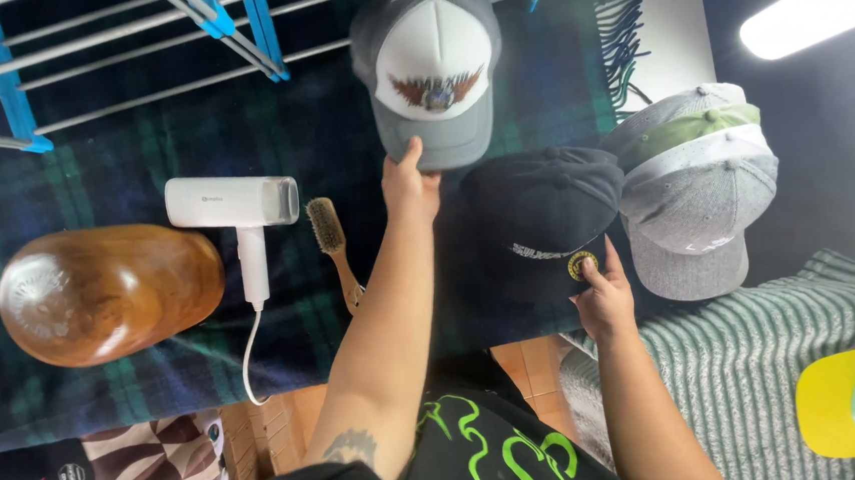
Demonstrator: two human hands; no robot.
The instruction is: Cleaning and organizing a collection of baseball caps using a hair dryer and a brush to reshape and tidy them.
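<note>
The left hand (411, 184) pinches the brim of a grey-and-white trucker cap (428, 65) lying on the dark plaid blanket (154, 131). The right hand (602, 297) rests with fingers loosely together on a black cap (539, 218) (grey caps (697, 189) stacked beside). Steamer (234, 206) and brush (332, 243) lie untouched, so the work looks barely begun.

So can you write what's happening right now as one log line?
left hand: pinching brim of grey-and-white cap | right hand: fingers on dark cap | nearby: brush, white steamer, on plaid blanket
</note>
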